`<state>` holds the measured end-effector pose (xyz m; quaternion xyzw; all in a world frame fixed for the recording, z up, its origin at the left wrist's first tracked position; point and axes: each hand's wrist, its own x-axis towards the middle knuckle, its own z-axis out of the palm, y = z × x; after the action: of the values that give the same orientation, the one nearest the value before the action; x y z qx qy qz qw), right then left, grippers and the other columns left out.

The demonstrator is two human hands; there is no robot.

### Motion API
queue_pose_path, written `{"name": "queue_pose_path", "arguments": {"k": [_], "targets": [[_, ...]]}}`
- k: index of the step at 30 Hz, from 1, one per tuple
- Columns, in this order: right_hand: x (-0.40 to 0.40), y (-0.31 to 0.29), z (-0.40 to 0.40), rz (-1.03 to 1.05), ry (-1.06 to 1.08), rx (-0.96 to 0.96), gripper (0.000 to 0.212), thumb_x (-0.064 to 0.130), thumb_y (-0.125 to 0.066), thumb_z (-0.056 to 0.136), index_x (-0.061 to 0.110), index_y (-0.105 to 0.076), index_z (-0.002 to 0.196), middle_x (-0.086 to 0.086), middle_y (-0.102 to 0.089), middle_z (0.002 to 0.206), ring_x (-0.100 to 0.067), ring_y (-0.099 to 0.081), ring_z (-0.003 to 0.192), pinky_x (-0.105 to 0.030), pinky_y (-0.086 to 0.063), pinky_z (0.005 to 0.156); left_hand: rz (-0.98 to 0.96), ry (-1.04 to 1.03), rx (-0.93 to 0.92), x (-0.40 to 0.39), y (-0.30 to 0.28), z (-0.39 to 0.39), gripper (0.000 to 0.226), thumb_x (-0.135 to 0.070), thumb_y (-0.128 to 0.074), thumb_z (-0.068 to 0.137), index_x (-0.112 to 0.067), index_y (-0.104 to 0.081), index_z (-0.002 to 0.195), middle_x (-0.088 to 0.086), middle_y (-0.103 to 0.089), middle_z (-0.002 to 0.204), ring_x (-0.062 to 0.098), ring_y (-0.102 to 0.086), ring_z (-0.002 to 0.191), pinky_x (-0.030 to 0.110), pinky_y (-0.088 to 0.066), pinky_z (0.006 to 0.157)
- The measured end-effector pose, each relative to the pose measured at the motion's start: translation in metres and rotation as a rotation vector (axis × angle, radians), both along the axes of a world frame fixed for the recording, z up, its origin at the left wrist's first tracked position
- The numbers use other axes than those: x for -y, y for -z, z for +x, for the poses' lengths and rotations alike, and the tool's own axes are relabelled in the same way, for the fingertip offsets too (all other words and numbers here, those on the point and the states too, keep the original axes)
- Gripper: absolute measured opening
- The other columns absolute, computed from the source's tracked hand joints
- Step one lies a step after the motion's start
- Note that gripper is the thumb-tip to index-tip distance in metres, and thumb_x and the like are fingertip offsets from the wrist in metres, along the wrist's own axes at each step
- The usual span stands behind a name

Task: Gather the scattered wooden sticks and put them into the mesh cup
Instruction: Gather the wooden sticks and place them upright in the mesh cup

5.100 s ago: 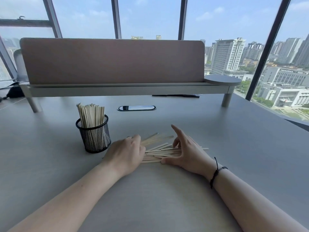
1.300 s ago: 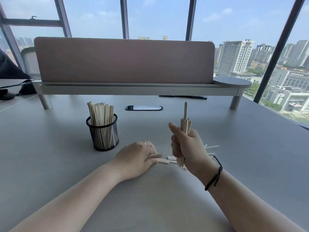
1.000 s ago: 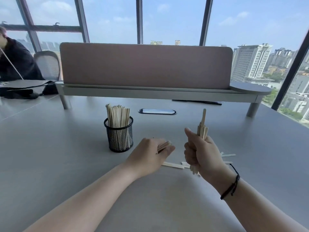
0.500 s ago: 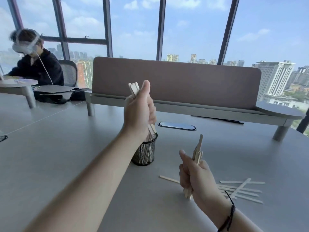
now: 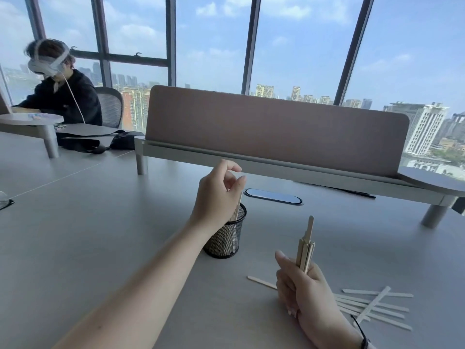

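1. The mesh cup (image 5: 225, 239) stands upright on the grey worktop (image 5: 88, 235) and serves as the landmark; wooden sticks stand inside it, their pale tips (image 5: 238, 206) showing at its rim.
2. The left hand (image 5: 217, 195) hovers directly above the cup, partly covering its near-left rim. Its fingers are loosely curled and slightly parted, gripping nothing that shows; the tip of one stick in the cup reaches up just beside the fingertips, and whether it touches them cannot be told.
3. The right hand (image 5: 303, 290) rests to the right of the cup and nearer the camera, well apart from it. It is closed in a fist around a bundle of sticks (image 5: 305, 248), held upright, with one stick poking higher than the others.
4. A single stick (image 5: 261, 282) lies flat on the worktop between the cup and the right hand, its far end hidden behind the fist.
5. More loose sticks (image 5: 372, 307) lie scattered and crossing one another on the worktop, right of the right hand and farthest from the cup.
6. Beyond the cup, a brown divider panel (image 5: 276, 129) stands on a raised shelf, and a person wearing a headset (image 5: 63, 89) sits at a neighbouring desk far to the cup's left.
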<state>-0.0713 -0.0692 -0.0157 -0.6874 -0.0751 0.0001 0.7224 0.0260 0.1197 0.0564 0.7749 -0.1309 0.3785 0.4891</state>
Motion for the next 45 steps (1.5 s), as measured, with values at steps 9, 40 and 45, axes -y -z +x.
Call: {"name": "queue_pose_path", "arguments": {"k": [9, 40, 45], "targets": [[-0.013, -0.015, 0.002, 0.022, 0.029, -0.091, 0.06, 0.04, -0.065, 0.089, 0.024, -0.021, 0.052, -0.003, -0.016, 0.047, -0.014, -0.013, 0.042, -0.029, -0.011, 0.045, -0.257, 0.021, -0.126, -0.021, 0.033, -0.003, 0.055, -0.063, -0.045, 0.086, -0.027, -0.055, 0.127, -0.01, -0.061, 0.126, 0.005, -0.056, 0.118, 0.023, -0.042, 0.098], [-0.1, -0.081, 0.098, -0.543, 0.078, 0.455, 0.036, 0.028, -0.045, 0.102, 0.007, -0.068, 0.083, -0.008, -0.069, 0.079, -0.02, -0.064, 0.079, -0.048, -0.054, 0.079, -0.214, 0.013, -0.101, -0.016, 0.057, -0.008, 0.07, -0.069, -0.04, 0.085, -0.024, -0.043, 0.139, -0.005, -0.064, 0.123, 0.017, -0.06, 0.114, 0.043, -0.049, 0.095], [-0.07, -0.071, 0.071, -0.46, -0.133, 0.435, 0.047, 0.042, -0.033, 0.105, 0.022, -0.046, 0.145, 0.007, -0.048, 0.145, -0.002, -0.037, 0.139, -0.026, -0.029, 0.116, -0.158, 0.003, -0.085, -0.014, 0.057, -0.011, 0.086, -0.085, -0.035, 0.082, -0.025, -0.039, 0.143, 0.0, -0.059, 0.132, 0.021, -0.056, 0.123, 0.046, -0.047, 0.1]]}}
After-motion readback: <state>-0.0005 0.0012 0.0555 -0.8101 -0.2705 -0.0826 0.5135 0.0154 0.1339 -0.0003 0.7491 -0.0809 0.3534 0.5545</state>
